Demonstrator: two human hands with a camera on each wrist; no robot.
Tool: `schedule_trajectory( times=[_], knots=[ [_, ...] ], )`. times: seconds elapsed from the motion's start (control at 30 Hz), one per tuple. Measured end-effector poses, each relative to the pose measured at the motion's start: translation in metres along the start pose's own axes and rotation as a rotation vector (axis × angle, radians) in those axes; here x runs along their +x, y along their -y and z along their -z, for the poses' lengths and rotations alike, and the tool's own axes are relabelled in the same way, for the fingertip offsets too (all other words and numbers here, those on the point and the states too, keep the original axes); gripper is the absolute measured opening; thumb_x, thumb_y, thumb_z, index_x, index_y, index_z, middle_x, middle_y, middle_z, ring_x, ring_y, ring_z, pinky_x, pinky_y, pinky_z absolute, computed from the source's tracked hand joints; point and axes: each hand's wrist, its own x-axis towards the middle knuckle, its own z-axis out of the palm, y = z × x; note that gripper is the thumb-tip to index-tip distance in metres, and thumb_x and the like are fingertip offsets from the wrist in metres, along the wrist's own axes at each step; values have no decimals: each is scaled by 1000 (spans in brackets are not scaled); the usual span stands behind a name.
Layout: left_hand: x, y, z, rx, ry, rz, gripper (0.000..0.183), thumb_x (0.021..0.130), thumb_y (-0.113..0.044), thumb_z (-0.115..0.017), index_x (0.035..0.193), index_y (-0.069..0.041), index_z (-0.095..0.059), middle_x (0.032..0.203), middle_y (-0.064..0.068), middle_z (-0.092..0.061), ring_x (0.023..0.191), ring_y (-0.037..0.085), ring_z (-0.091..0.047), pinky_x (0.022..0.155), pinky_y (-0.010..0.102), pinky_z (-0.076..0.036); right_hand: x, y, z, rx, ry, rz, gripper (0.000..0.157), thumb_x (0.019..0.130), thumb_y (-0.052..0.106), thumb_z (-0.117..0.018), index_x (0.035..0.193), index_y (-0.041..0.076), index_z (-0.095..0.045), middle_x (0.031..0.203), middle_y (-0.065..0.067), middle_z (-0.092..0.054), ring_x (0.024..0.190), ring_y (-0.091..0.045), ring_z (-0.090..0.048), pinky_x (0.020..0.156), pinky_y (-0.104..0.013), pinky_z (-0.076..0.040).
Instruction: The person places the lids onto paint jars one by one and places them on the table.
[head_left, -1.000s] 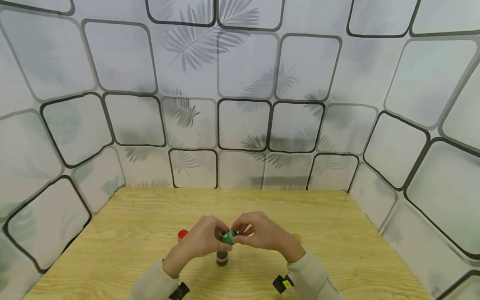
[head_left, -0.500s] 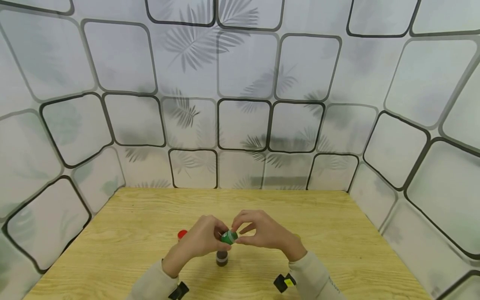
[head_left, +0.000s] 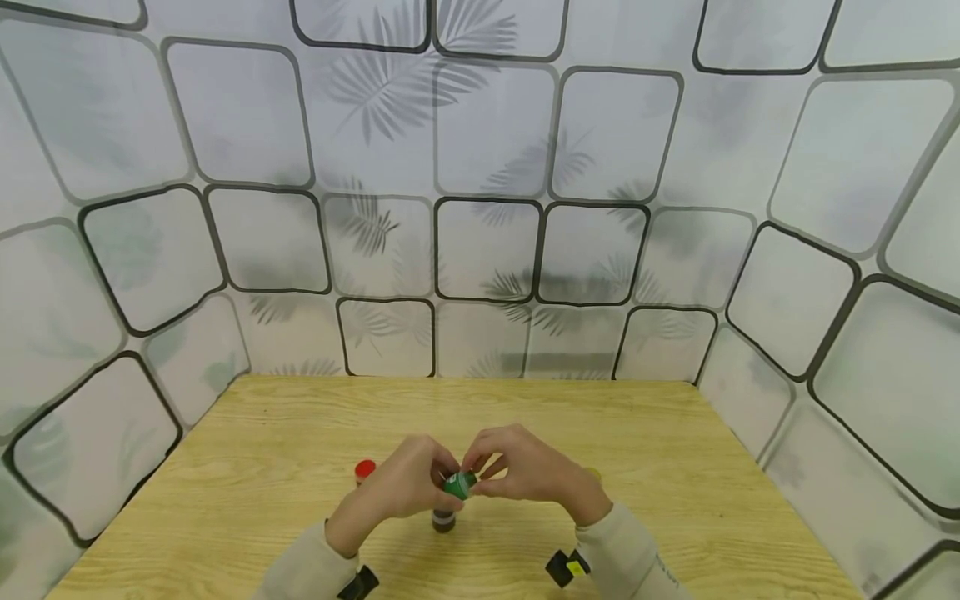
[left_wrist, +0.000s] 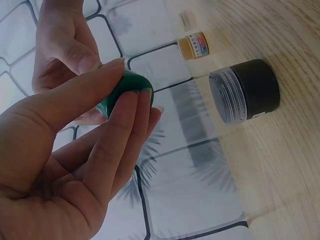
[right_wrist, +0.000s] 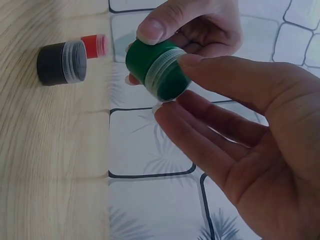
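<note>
Left hand (head_left: 411,477) and right hand (head_left: 525,467) meet above the surface (head_left: 480,406), the left gripping the green jar (head_left: 459,484), the right pinching its lid (right_wrist: 171,75). Below the left hand stands the black jar (head_left: 443,522); red jar (head_left: 365,469) beside its wrist, yellow jar (left_wrist: 194,46) by the right wrist.

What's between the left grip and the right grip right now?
The green jar. In the right wrist view, the left grip holds its body, and its clear lid faces the right grip.
</note>
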Motion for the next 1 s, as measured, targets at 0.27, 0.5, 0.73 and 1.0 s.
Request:
schedule_trajectory(
  times=[0.27, 0.5, 0.73, 1.0],
  knots=[
    [-1, 1, -2, -14, 13, -6, 17, 77, -3, -89, 92, -3, -80, 85, 7, -78, 72, 12, -72, 60, 22, -59, 0, 0, 0, -39, 23, -17, 15, 95, 9, -74, 110, 9, -74, 109, -8, -73, 93, -5, -72, 78, -19, -60],
    [0, 1, -1, -9, 18, -1, 17, 78, -4, -89, 93, -4, -80, 87, 7, -78, 73, 11, -72, 61, 23, -59, 0, -1, -1, -68, 17, -13, 15, 98, 16, -72, 111, 9, -75, 106, -7, -77, 89, -6, -73, 77, -21, -61],
    [0, -1, 1, 9, 11, 2, 18, 79, -6, -88, 95, -3, -80, 87, 7, -78, 74, 12, -72, 62, 24, -60, 0, 2, 0, -62, -12, -17, 18, 98, 16, -72, 114, 9, -74, 111, -8, -75, 95, -11, -74, 78, -18, -60],
    [-1, 0, 3, 21, -4, -8, 16, 80, -6, -88, 94, -4, -81, 86, 6, -78, 73, 11, -72, 62, 23, -59, -1, 3, 0, -67, -17, 17, 22, 91, 6, -78, 112, 11, -73, 113, -6, -70, 103, -13, -70, 83, -27, -62]
  ],
)
